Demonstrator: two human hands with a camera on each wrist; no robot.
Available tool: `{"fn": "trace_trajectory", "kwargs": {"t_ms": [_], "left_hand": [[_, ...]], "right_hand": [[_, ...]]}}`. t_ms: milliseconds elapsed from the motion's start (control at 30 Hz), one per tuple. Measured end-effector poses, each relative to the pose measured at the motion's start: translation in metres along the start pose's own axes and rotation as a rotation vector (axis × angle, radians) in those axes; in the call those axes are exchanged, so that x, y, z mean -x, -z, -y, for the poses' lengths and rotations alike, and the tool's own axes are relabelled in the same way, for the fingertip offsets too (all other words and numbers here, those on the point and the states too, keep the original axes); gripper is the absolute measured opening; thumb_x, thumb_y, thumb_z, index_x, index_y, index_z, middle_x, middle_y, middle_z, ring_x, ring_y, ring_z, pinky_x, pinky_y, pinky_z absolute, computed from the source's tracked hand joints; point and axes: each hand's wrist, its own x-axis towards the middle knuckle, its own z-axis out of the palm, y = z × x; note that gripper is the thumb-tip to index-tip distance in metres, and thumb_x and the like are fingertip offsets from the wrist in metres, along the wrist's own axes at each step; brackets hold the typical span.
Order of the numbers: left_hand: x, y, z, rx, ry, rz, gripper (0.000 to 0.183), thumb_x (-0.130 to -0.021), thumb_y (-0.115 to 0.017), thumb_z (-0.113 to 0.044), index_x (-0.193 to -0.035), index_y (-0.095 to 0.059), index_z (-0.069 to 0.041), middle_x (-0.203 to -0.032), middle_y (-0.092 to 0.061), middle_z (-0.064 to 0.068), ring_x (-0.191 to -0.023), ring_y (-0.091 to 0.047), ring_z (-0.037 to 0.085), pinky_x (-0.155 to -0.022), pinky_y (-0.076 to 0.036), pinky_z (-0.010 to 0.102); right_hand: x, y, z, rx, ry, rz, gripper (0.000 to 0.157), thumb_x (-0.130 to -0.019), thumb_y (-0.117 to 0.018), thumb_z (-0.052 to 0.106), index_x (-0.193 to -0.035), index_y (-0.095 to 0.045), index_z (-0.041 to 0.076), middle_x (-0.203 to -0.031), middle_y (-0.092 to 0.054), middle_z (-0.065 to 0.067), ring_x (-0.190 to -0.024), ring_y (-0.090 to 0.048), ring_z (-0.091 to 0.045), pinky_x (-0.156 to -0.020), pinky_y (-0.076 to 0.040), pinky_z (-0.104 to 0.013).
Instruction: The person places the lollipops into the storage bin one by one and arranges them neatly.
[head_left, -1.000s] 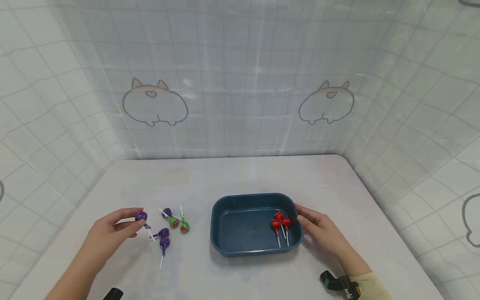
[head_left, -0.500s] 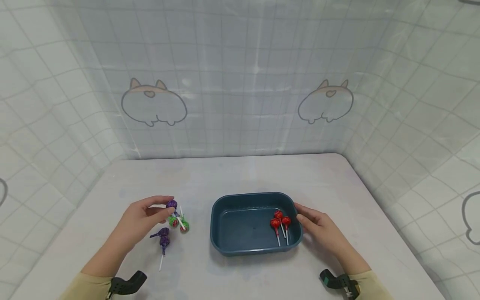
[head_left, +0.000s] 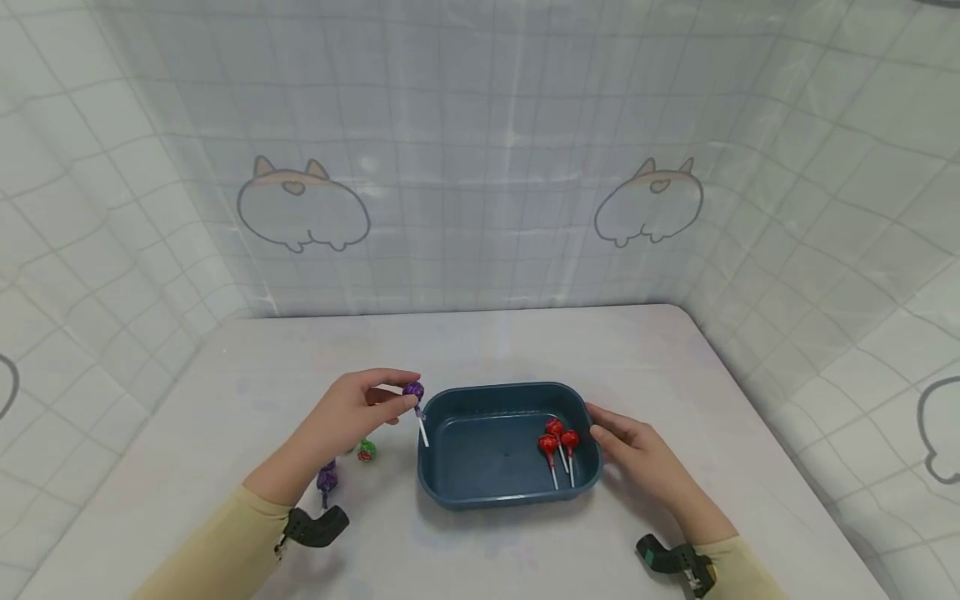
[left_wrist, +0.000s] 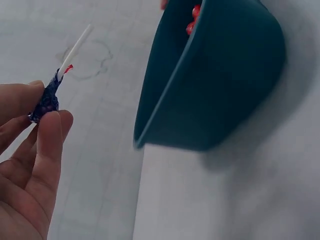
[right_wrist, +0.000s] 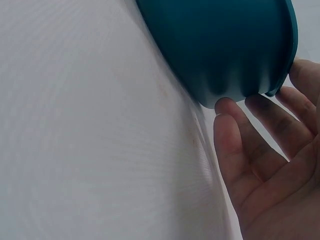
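My left hand (head_left: 367, 408) pinches a purple-wrapped lollipop (head_left: 413, 389) between thumb and fingers at the left rim of a dark teal tray (head_left: 480, 494). Its white stick slants down by the rim. In the left wrist view the lollipop (left_wrist: 48, 97) has its stick pointing up, beside the tray (left_wrist: 225, 85). At the tray's right end is my right hand (head_left: 645, 458); in the right wrist view its fingertips (right_wrist: 227, 106) rest against the outer wall. Three red lollipops (head_left: 558, 442) lie inside the tray at the right.
Left of the tray, partly hidden behind my left forearm, a green lollipop (head_left: 367, 451) and a purple lollipop (head_left: 327, 479) lie on the white table (head_left: 480, 350). A tile-patterned curtain (head_left: 480, 208) encloses the back and sides.
My left hand has carried the purple lollipop rightward from the left of the table, past the other lollipops, to the tray's left rim. The right hand stays by the tray.
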Motion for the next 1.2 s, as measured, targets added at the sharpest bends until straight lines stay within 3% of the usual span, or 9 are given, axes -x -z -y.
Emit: {"fn": "trace_trajectory", "kwargs": {"t_ms": [33, 233, 467, 767, 900, 1200], "left_hand": [[-0.003, -0.003, -0.002, -0.016, -0.027, 0.008, 0.045, -0.088, -0.074, -0.044, -0.127, -0.067, -0.022, -0.112, -0.069, -0.004, -0.094, -0.068, 0.017, -0.081, -0.057, 0.04], [-0.018, -0.017, -0.015, -0.104, -0.079, 0.062, 0.037, -0.089, -0.073, -0.043, -0.122, -0.07, -0.027, -0.108, -0.069, -0.013, -0.098, -0.065, 0.01, -0.081, -0.055, 0.031], [-0.036, -0.035, -0.023, -0.101, -0.132, 0.141, 0.037, -0.089, -0.075, -0.039, -0.122, -0.071, -0.021, -0.109, -0.069, -0.009, -0.097, -0.067, 0.01, -0.08, -0.057, 0.031], [-0.058, -0.056, -0.027, -0.218, -0.172, 0.231, 0.029, -0.09, -0.075, -0.032, -0.117, -0.072, -0.022, -0.107, -0.069, -0.01, -0.099, -0.068, 0.013, -0.077, -0.057, 0.031], [-0.068, -0.065, -0.026, -0.289, -0.219, 0.262, 0.029, -0.09, -0.075, -0.03, -0.117, -0.072, -0.019, -0.107, -0.069, -0.009, -0.094, -0.068, 0.009, -0.078, -0.056, 0.028], [-0.08, -0.082, -0.033, -0.379, -0.247, 0.348, 0.025, -0.088, -0.077, -0.028, -0.111, -0.075, -0.017, -0.1, -0.07, -0.011, -0.087, -0.065, 0.001, -0.077, -0.055, 0.022]], "right_hand": [[0.0, 0.0, 0.0, -0.001, -0.001, 0.001, 0.047, -0.099, -0.062, 0.035, -0.143, -0.054, 0.02, -0.144, -0.052, 0.002, -0.124, -0.056, -0.019, -0.081, -0.056, -0.03], [-0.001, -0.001, -0.002, -0.011, -0.014, 0.004, 0.048, -0.098, -0.062, 0.037, -0.143, -0.055, 0.021, -0.143, -0.052, 0.002, -0.121, -0.058, -0.018, -0.081, -0.057, -0.031], [-0.002, 0.0, -0.001, 0.001, -0.01, 0.0, 0.048, -0.098, -0.062, 0.037, -0.143, -0.054, 0.022, -0.143, -0.053, 0.003, -0.122, -0.058, -0.016, -0.081, -0.056, -0.029], [-0.004, 0.002, 0.0, -0.007, -0.016, 0.001, 0.047, -0.099, -0.062, 0.036, -0.143, -0.054, 0.021, -0.143, -0.053, 0.003, -0.123, -0.057, -0.016, -0.082, -0.056, -0.029], [-0.005, 0.002, -0.002, -0.002, -0.013, -0.005, 0.047, -0.099, -0.062, 0.037, -0.142, -0.055, 0.022, -0.143, -0.053, 0.003, -0.123, -0.057, -0.017, -0.082, -0.056, -0.028], [-0.005, -0.001, -0.003, 0.017, -0.022, -0.015, 0.048, -0.098, -0.062, 0.04, -0.142, -0.056, 0.023, -0.142, -0.054, 0.002, -0.121, -0.059, -0.019, -0.081, -0.055, -0.026]]}}
